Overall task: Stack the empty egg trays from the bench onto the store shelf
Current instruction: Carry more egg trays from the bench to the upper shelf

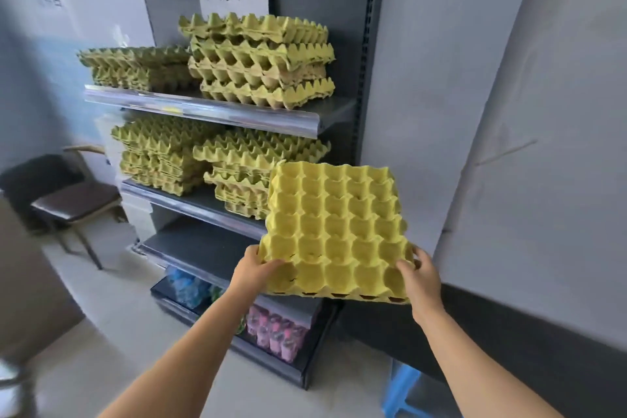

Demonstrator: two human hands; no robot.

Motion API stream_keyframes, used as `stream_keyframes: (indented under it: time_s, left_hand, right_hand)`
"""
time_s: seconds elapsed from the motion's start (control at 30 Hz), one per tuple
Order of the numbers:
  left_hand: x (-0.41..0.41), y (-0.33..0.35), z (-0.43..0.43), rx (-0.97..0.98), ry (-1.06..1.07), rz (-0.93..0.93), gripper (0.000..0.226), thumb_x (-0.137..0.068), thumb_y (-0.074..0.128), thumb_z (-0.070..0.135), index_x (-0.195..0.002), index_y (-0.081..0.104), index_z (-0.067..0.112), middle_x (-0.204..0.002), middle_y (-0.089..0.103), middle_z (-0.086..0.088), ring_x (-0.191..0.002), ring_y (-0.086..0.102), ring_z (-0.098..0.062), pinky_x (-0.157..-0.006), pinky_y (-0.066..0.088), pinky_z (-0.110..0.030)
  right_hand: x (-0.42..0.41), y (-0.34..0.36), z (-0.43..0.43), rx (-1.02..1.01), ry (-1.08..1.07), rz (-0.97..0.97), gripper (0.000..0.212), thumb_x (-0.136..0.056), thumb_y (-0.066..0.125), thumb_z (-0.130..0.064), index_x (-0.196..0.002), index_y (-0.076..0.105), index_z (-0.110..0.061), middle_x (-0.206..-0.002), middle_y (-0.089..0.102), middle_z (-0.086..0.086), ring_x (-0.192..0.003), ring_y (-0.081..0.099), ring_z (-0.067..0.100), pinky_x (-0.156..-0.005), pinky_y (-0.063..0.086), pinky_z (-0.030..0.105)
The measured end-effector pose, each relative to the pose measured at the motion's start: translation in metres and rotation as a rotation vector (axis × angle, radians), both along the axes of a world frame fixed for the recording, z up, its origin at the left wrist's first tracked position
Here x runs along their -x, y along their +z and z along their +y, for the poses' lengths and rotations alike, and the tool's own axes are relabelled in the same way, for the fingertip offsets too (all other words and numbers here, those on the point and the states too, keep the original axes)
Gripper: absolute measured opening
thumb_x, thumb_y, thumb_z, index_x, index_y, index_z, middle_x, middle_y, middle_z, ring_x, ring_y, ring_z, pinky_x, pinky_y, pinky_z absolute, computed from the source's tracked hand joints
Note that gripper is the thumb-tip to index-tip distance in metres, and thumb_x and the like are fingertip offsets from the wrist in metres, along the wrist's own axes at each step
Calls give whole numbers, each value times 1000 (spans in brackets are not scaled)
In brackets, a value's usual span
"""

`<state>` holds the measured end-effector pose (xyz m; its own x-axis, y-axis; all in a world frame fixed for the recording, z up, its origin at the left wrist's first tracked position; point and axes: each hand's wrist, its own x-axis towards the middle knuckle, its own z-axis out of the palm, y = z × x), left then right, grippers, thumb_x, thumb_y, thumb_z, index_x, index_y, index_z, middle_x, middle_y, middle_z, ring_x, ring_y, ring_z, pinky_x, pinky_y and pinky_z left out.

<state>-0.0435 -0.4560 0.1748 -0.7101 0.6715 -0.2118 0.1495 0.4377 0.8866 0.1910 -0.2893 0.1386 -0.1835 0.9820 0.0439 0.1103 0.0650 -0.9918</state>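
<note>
two hands grip one empty yellow egg tray (pixel 336 227) by its near corners, left hand (pixel 258 268) and right hand (pixel 419 273) each with fingers curled round the rim, holding it tilted in the air before the store shelf (pixel 203 110). this looks like the placing step: the tray seems to need raising, levelling and lining up so its cups nest onto the right-hand stack (pixel 261 153) on the middle level.

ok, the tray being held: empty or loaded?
Empty: every visible cup of the egg tray is bare yellow pulp, with no eggs. The left hand and right hand grip its near corners.
</note>
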Motion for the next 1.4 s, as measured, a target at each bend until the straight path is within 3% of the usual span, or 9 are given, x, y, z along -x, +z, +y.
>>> stream_keyframes:
  time_s: [0.1,0.3,0.47,0.7,0.93,1.07,1.23,1.33,1.4]
  left_hand:
    - [40,-4,-45,11,69,-29,73,-63,62,44,-125,39,14,-111,54,-7,-99,55,-25,-84,49,-38]
    - [123,-7,-118,-35,265,-41,50,-86,59,21,-130,38,8,-118,53,-16,-106,53,-31,-94,46,-45]
    - [190,-5,-161,-128,379,-15,40,-82,56,25,-120,49,11,-110,60,-11,-99,58,-27,-89,49,-42]
    - [294,15,-164,-216,576,29,29,-86,50,16,-115,49,13,-106,61,-14,-96,58,-29,-87,50,-44]
    - [386,64,-131,-386,583,147,33,-84,51,13,-115,51,22,-105,62,-8,-99,59,-28,-92,48,-47]
    - [450,84,-115,-450,576,200,32,-85,49,12,-116,52,21,-105,62,-8,-100,58,-29,-94,46,-50]
    - [546,117,-90,-551,514,258,33,-83,54,21,-116,54,23,-104,63,-4,-101,59,-26,-89,48,-42]
    - [596,144,-76,-682,378,265,52,-64,61,39,-114,49,31,-94,65,10,-92,62,-13,-80,49,-31]
    - [634,165,-66,-734,265,309,70,-55,63,52,-121,44,37,-102,62,11,-95,62,-8,-82,48,-29]
  right_hand:
    - [52,-6,-35,-5,54,-20,37,-85,58,-17,-121,52,-26,-110,56,-9,-101,55,14,-83,46,34]
    - [160,5,-87,-84,237,-95,52,-88,60,-20,-137,43,-18,-129,53,1,-115,51,19,-95,43,36]
    - [255,18,-110,-219,407,-142,61,-92,56,-24,-146,29,-15,-149,35,5,-136,33,20,-103,30,30]
    - [390,52,-104,-460,496,-106,62,-93,56,-27,-146,28,-11,-149,35,9,-137,32,20,-103,24,25]
    - [489,105,-71,-512,514,19,64,-92,57,-30,-147,27,-15,-146,39,6,-130,35,10,-103,29,25]
    - [538,131,-62,-538,612,82,68,-85,54,-35,-146,29,-22,-142,43,1,-131,39,13,-111,32,35]
    - [610,159,-47,-611,547,96,73,-84,51,-48,-148,24,-25,-153,30,0,-139,26,14,-114,23,37]
    - [657,179,-41,-599,412,213,63,-89,58,-41,-145,31,-26,-150,35,0,-137,31,14,-113,26,38]
    - [687,198,-35,-518,312,301,58,-90,61,-34,-142,36,-24,-145,42,-2,-131,37,11,-109,31,35]
